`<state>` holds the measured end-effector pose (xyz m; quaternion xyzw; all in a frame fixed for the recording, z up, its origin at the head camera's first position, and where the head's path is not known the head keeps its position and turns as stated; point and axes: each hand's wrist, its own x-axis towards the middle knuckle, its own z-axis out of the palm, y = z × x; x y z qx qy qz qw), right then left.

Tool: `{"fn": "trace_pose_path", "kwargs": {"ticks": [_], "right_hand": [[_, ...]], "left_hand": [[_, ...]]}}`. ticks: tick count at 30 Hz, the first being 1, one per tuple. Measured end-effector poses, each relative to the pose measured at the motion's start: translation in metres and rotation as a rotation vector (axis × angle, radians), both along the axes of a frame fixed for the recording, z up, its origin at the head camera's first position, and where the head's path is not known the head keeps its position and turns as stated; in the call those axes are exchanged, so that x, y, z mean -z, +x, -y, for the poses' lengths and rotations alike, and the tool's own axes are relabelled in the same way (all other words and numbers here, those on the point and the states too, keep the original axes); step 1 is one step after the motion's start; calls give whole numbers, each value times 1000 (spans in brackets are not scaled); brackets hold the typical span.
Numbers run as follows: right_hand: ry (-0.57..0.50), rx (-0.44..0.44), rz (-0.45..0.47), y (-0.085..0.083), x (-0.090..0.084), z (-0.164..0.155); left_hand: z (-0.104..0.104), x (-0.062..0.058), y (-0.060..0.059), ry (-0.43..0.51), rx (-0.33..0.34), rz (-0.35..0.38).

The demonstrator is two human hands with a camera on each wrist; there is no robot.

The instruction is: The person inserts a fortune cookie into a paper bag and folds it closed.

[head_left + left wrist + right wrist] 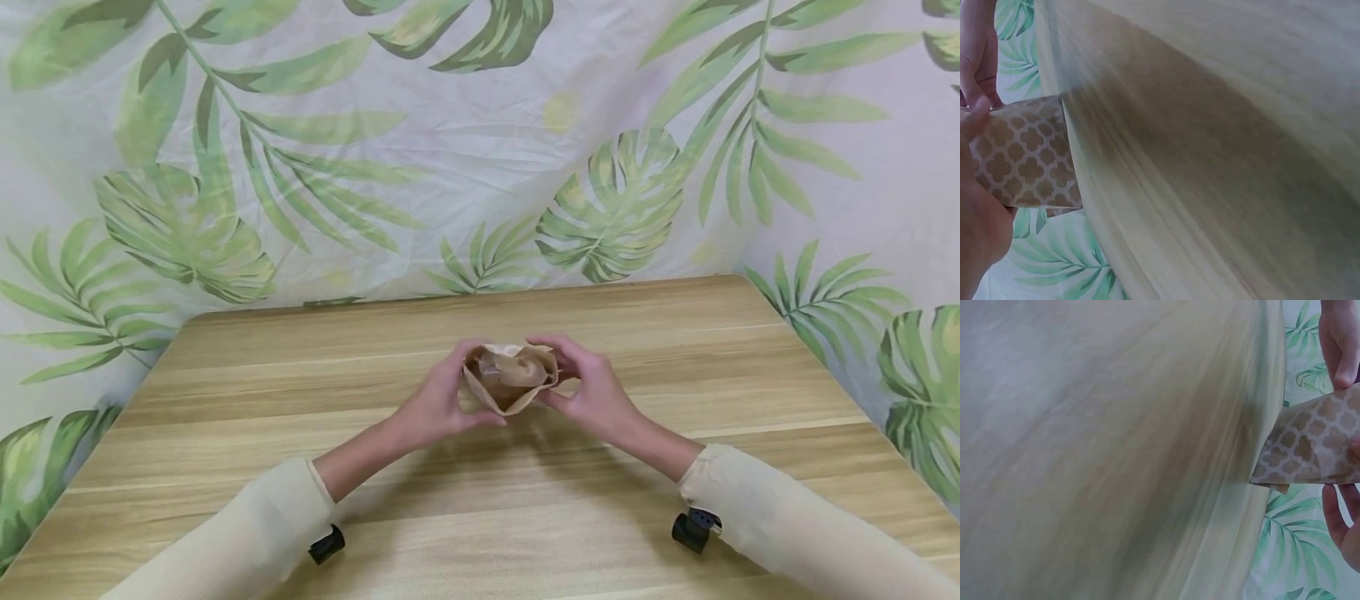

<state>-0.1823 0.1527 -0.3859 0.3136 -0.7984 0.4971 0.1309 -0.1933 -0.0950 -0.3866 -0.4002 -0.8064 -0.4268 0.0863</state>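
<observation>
A brown paper bag (pixel 1029 156) stands on the table (pixel 262 367), its mouth spread into an uneven, roughly heart-shaped opening with thin, crinkled lips. The wrist views show its outer wall printed with a pale lattice of rounded, four-lobed shapes over darker brown, the side edges creased fairly straight. Inside the mouth the surface is rumpled and glossy in patches; whether all of it is the bag's own paper cannot be told.

At the bag's left side, the person's left hand (pixel 437 404) holds the wall in a moderately wide grip, the thumb stretched along the near face and the fingers around the far side. At the bag's right side, the right hand (pixel 596 397) grips the opposite edge more narrowly between thumb and fingers.

Cream, snug cloth sleeves (pixel 255 517) lie below the bag to either side, with a small, blocky black device (pixel 327 544) beneath each cuff. Under and around the bag, the tabletop has smooth, streaky wood grain in tan and honey tones. Behind the bag hangs a softly wrinkled pale backdrop (pixel 465 167) printed with feathery and split green leaves.
</observation>
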Motion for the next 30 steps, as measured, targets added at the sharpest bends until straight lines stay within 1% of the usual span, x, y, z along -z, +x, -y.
{"fn": "trace_pose_path", "kwargs": {"ticks": [4, 7, 10, 12, 14, 16, 19, 22, 24, 26, 28, 30], "right_hand": [[28, -1, -59, 3, 1, -3], [41, -8, -99, 5, 1, -4], [52, -14, -126, 6, 1, -5], [58, -17, -132, 6, 2, -6], [55, -23, -117, 6, 2, -6], [50, -29, -90, 7, 1, -7], [46, -25, -48, 8, -1, -8], [45, -21, -6, 8, -4, -10], [52, -20, 14, 9, -5, -10], [60, -26, 29, 9, -6, -10], [74, -25, 32, 9, -7, -11], [87, -23, 24, 9, -7, -11]], "left_hand": [[2, 0, 3, -50, 3, -142], [2, 0, 4, -64, 15, -209], [2, -1, 6, -67, 27, -251], [2, -2, 7, -69, 28, -266], [2, -2, 8, -71, 21, -276], [2, -2, 10, -63, 12, -269], [3, -2, 13, -27, -7, -256], [4, -3, 15, 47, -3, -259], [4, -4, 15, 106, 16, -292], [4, -7, 14, 147, 32, -348], [3, -12, 14, 166, 42, -410], [2, -17, 13, 166, 48, -455]]}}
